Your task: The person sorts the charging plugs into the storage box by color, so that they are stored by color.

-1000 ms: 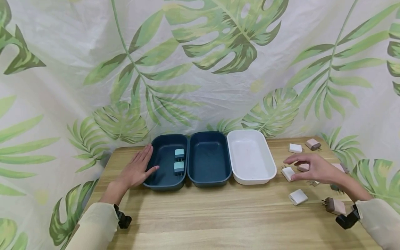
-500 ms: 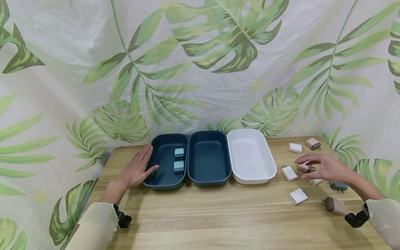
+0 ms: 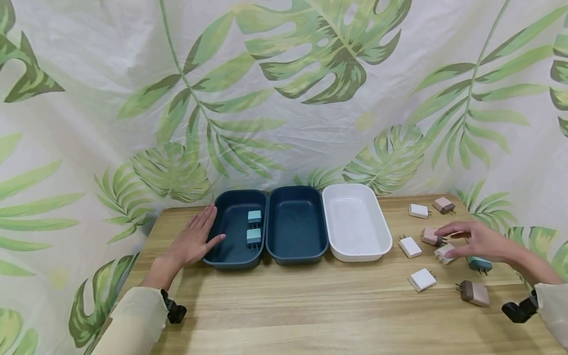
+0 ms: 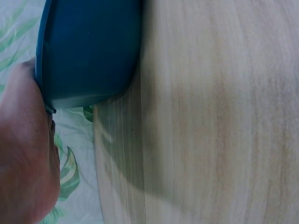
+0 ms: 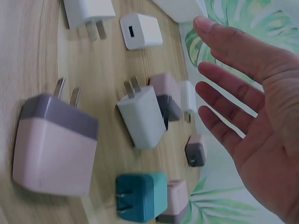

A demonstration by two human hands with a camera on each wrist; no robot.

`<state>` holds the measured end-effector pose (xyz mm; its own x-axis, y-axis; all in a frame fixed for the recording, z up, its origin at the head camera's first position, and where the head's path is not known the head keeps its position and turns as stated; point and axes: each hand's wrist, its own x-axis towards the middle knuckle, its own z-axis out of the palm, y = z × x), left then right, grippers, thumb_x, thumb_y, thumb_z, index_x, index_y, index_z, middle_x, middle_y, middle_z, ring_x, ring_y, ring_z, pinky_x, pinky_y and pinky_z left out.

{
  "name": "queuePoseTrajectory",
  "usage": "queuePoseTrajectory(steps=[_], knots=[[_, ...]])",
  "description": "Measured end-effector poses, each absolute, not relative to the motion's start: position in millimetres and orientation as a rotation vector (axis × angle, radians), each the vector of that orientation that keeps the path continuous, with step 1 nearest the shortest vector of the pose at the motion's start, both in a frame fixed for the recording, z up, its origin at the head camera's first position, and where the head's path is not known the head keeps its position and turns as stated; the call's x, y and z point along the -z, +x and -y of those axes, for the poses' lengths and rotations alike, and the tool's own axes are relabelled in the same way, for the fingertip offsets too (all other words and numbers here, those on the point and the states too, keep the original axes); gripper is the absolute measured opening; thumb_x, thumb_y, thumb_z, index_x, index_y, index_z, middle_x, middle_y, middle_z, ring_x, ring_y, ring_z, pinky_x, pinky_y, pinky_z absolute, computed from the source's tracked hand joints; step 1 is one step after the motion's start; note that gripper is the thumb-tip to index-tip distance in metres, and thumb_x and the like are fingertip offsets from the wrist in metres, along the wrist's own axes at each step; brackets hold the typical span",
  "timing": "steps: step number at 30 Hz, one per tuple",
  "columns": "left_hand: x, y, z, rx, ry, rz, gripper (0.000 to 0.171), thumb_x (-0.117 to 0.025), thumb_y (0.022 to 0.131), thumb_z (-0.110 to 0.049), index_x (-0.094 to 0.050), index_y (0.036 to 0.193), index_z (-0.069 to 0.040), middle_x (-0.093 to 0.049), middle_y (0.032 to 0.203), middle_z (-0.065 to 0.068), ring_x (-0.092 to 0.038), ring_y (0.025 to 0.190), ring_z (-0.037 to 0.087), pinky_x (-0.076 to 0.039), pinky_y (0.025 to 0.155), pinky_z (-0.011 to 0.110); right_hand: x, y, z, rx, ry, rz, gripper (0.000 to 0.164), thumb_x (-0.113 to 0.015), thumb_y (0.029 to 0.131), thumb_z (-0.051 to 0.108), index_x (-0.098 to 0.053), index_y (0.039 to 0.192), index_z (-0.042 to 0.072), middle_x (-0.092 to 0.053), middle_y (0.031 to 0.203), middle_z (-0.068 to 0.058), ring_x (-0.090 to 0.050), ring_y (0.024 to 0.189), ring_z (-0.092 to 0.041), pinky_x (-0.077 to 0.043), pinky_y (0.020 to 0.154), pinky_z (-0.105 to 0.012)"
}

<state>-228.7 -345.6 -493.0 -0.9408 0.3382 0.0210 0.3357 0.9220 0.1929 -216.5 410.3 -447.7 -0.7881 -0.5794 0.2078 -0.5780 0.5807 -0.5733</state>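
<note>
Found left hand (image 3: 191, 242) straight-fingered against left navy tray (image 3: 234, 265) at nine o'clock, gripping nothing. Observed right hand (image 3: 481, 241) half open, empty, near two-pin white charger (image 5: 142, 121) at white tray's (image 3: 358, 257) four o'clock.

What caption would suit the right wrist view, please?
Right hand near scattered chargers in white, pink and teal on a wooden table.

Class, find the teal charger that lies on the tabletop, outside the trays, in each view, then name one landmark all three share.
Head: teal charger at the right, below mid-height.
Left wrist: not in it.
Right wrist: teal charger at the bottom, near centre.
Shared landmark: wooden tabletop.
</note>
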Motion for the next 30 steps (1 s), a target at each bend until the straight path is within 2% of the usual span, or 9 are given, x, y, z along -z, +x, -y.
queuePoseTrajectory(steps=[7,13,17,21,24,30], knots=[[493,-229,346,-0.296,0.538,-3.068,0.089,-0.048,0.11,-0.053,-0.01,0.169,0.002,-0.006,0.177,0.022,-0.008,0.163,0.041,-0.01,0.129,0.061,450,-212,-429,0.923,-0.931,-2.805,0.049,-0.095,0.077,0.009,-0.076,0.122,0.003,-0.074,0.12,0.015,-0.062,0.108,0.008,-0.052,0.085,-0.012],[493,-229,345,-0.299,0.543,-3.073,0.088,-0.049,0.11,-0.052,-0.011,0.169,0.002,-0.007,0.177,0.023,-0.009,0.163,0.042,-0.012,0.129,0.062,454,-209,-445,0.953,-0.852,-2.75,0.049,-0.092,0.08,0.005,-0.073,0.125,-0.003,-0.069,0.124,0.021,-0.06,0.111,0.012,-0.053,0.086,-0.01],[493,-229,345,-0.29,0.539,-3.077,0.088,-0.048,0.11,-0.052,-0.011,0.168,0.003,-0.007,0.177,0.023,-0.009,0.163,0.041,-0.012,0.129,0.062,455,-207,-454,0.914,-0.8,-2.74,0.049,-0.09,0.083,0.007,-0.071,0.127,-0.005,-0.064,0.124,0.029,-0.06,0.109,0.013,-0.057,0.082,-0.017],[493,-229,345,-0.288,0.533,-3.074,0.089,-0.048,0.11,-0.053,-0.01,0.169,0.002,-0.007,0.177,0.023,-0.009,0.163,0.042,-0.012,0.129,0.062,455,-205,-460,0.872,-0.756,-2.75,0.049,-0.089,0.085,0.009,-0.07,0.127,-0.007,-0.067,0.121,0.026,-0.062,0.105,0.012,-0.059,0.077,-0.023],[493,-229,346,-0.292,0.533,-3.072,0.089,-0.048,0.11,-0.053,-0.01,0.169,0.002,-0.006,0.177,0.023,-0.008,0.163,0.041,-0.011,0.129,0.062,456,-204,-464,0.86,-0.756,-2.764,0.048,-0.089,0.084,0.008,-0.07,0.126,-0.008,-0.071,0.118,0.022,-0.063,0.103,0.01,-0.059,0.078,-0.023],[494,-230,346,-0.291,0.539,-3.07,0.089,-0.048,0.11,-0.053,-0.01,0.169,0.002,-0.006,0.177,0.023,-0.008,0.163,0.041,-0.011,0.129,0.062,463,-205,-474,0.856,-0.766,-2.788,0.048,-0.091,0.081,0.009,-0.073,0.123,-0.006,-0.062,0.121,0.033,-0.06,0.104,0.014,-0.058,0.078,-0.019]])
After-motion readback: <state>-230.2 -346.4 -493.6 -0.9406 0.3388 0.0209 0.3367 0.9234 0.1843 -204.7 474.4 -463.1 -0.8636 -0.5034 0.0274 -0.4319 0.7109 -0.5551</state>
